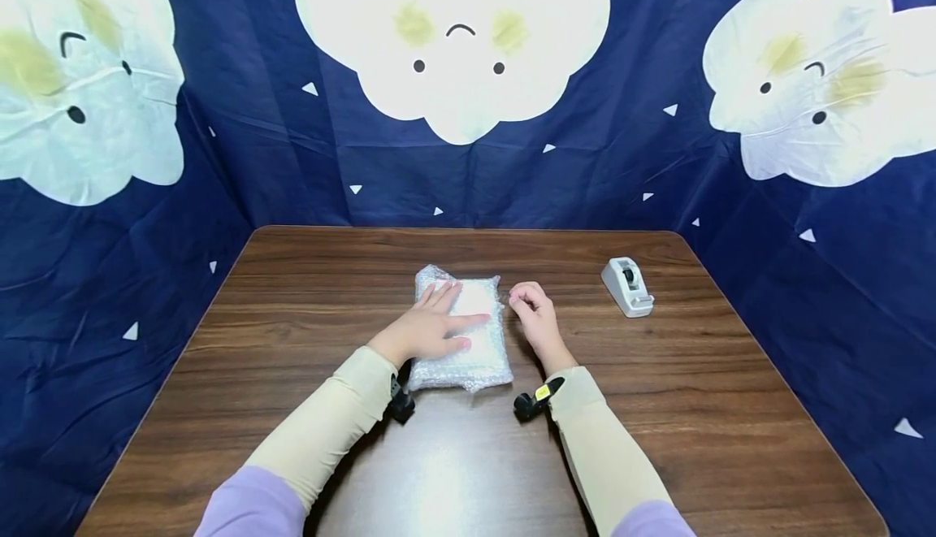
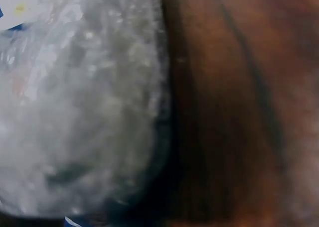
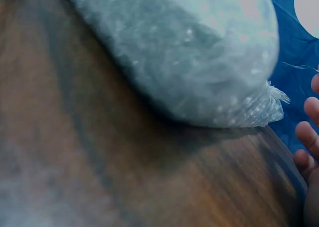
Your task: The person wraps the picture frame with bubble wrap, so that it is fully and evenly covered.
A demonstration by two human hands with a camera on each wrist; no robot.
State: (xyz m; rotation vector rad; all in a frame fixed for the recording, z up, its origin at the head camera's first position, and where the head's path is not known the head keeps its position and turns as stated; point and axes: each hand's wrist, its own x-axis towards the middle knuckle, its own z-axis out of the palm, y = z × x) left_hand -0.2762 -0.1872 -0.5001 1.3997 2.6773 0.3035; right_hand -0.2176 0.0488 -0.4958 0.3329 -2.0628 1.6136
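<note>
A flat parcel in bubble wrap (image 1: 478,358) lies on the table, with something white showing through the wrap. My left hand (image 1: 433,330) rests on its upper left part, fingers spread straight. Just off the parcel's right edge, my right hand (image 1: 536,318) pinches a small piece of clear tape (image 3: 299,66) between thumb and finger. The right wrist view shows the other fingers curled and the bubble wrap's gathered corner near them. In the left wrist view the bubble wrap fills the left side, blurred, and the left hand is mostly hidden.
A white tape dispenser (image 1: 627,287) stands at the back right of the brown wooden table (image 1: 307,277). Dark blue cloth (image 1: 278,163) with white clouds hangs behind the table and along both sides.
</note>
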